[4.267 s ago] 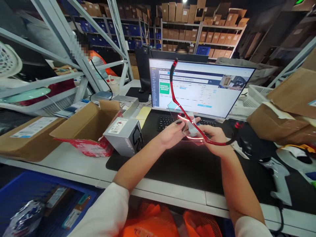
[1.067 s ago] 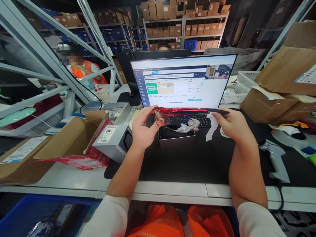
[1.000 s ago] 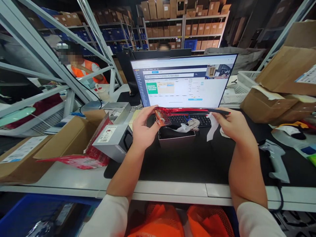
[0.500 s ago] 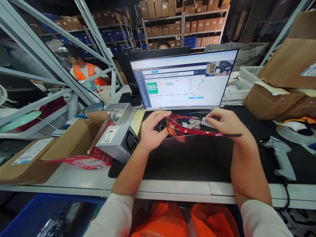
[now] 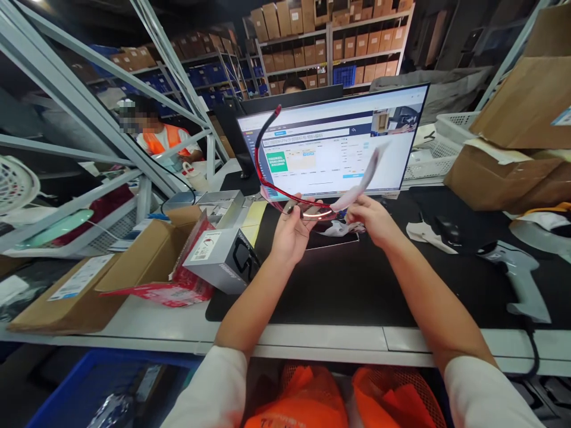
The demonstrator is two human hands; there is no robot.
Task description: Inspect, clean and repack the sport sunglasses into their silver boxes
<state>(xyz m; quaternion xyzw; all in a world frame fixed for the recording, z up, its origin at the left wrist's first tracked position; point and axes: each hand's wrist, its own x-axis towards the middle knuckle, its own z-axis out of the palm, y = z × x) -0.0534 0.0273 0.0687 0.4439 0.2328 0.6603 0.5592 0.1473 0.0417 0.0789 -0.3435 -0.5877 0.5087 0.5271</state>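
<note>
A pair of red-framed glasses (image 5: 294, 196) is held up over the black desk mat, in front of the monitor. My left hand (image 5: 289, 235) is closed on the lower front of the frame, thumb and fingers pinching it. One bare, curved temple rises to the left, across the screen. At the other side a white strip (image 5: 357, 189), blurred, runs up where the second temple would be; whether it wraps that temple I cannot tell. My right hand (image 5: 370, 219) is closed with curled fingers at the base of this strip. Crumpled white wrapping (image 5: 339, 228) lies beneath the hands.
Behind the hands stands a monitor (image 5: 321, 142). To the left are a grey product box (image 5: 223, 261), a red bag and an open carton (image 5: 134, 267). On the right lie a white scrap (image 5: 428, 238), a mouse (image 5: 447, 230) and a scanner (image 5: 517, 276). Another person sits far left.
The glasses have turned, so one temple now points up on the left instead of towards the right. My left hand has moved right with its palm turned up; my right hand has moved left.
</note>
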